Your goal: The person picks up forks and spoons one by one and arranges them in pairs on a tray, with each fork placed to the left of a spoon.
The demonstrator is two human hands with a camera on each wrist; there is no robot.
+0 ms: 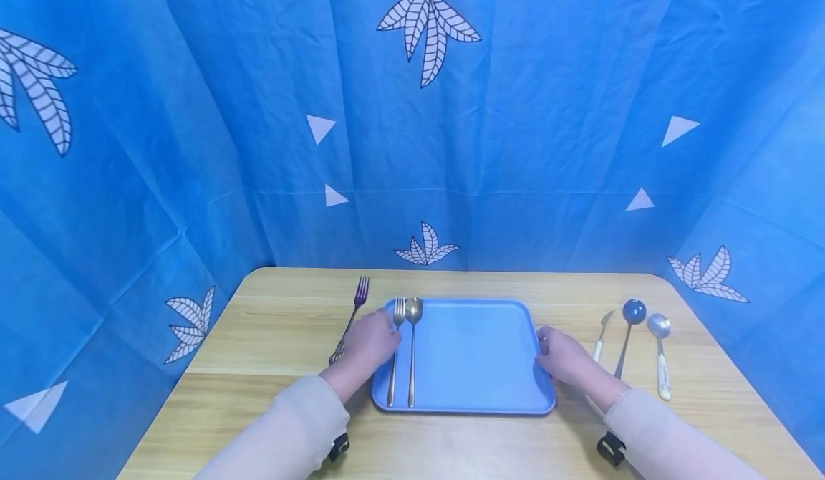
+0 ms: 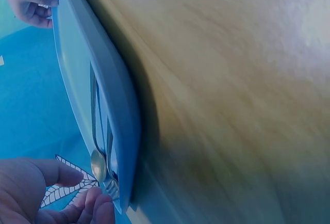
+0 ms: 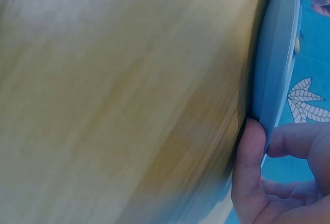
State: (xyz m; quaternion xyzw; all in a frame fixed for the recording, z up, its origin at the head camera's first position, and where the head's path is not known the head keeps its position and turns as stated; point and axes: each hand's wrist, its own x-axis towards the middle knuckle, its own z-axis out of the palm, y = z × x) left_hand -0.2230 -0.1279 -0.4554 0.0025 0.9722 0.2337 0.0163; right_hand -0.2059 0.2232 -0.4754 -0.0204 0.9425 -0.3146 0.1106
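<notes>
A blue tray (image 1: 477,358) lies on the wooden table, with a fork (image 1: 391,387) and a long-handled, gold-toned spoon (image 1: 412,351) side by side along its left part. My right hand (image 1: 563,357) pinches the tray's right rim; in the right wrist view, thumb and finger meet around the edge. Over the tray's left rim is my left hand (image 1: 370,340), beside the fork. The left wrist view shows its fingers loosely bent, with a gap between thumb and fingertips, near the spoon's bowl (image 2: 98,164) and the fork's tines (image 2: 112,187). It holds nothing that I can see.
Left of the tray lies a dark fork (image 1: 362,292), its handle partly behind my left hand. At the right are a white-handled knife (image 1: 601,340), a dark round-bowled spoon (image 1: 634,312) and a white-handled spoon (image 1: 664,376). A blue curtain (image 1: 554,143) hangs behind the table.
</notes>
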